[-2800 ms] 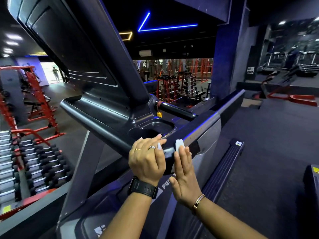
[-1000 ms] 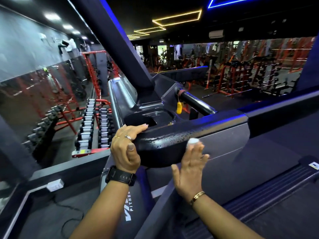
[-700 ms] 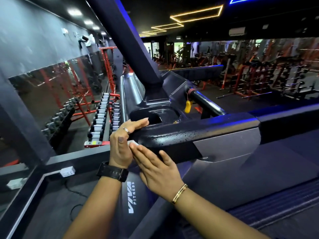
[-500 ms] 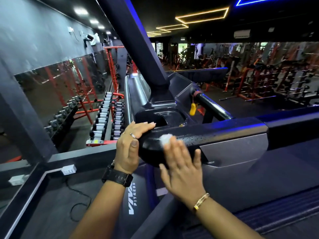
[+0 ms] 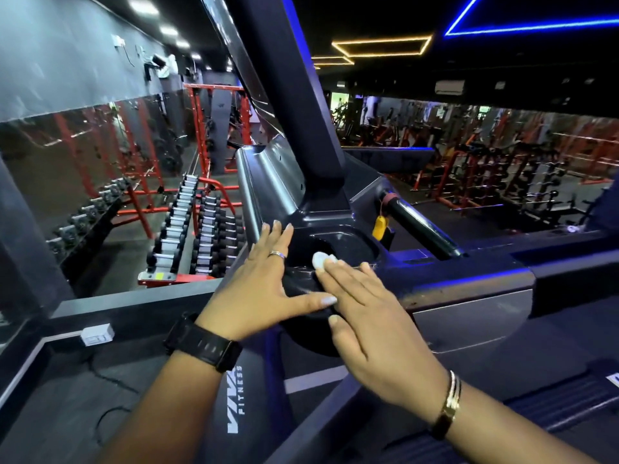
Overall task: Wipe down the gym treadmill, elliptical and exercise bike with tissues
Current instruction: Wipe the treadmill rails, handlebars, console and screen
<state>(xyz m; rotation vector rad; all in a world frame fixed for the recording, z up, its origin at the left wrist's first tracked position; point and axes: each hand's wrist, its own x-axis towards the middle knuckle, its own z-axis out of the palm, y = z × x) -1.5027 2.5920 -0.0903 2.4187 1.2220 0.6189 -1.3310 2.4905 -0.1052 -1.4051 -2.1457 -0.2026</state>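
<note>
The right hand (image 5: 371, 316) lies flat, with the fingers straight and close together. Its fingertips press a white tissue (image 5: 321, 260) onto the top of the black rounded handrail end (image 5: 303, 284) of the treadmill (image 5: 469, 316). The hand covers most of the tissue, and only a small crumpled part shows beyond the fingertips, at the edge of the cup holder (image 5: 348, 246). A gold bracelet (image 5: 450, 400) is on this wrist.

The left hand (image 5: 264, 286) is just beside it, also flat. Its fingers are straight and a little spread and rest on the left edge of the console tray. The thumb reaches out along the side of the handrail end, almost to the right hand. It holds nothing. It has a ring (image 5: 278, 254) on one finger and a black watch (image 5: 204, 346) on the wrist, and it hides the near left corner of the tray.

Behind the cup holder, a yellow tag (image 5: 380, 227) hangs beside a black handlebar (image 5: 422, 226). The thick dark post (image 5: 294, 95) of the console rises from the tray and blocks the middle of the room. On the left, below the treadmill, stands a dumbbell rack (image 5: 197, 229) with a red frame, next to a mirror wall (image 5: 83, 155). A white socket box (image 5: 97, 334) sits on the low ledge near the left wrist.
</note>
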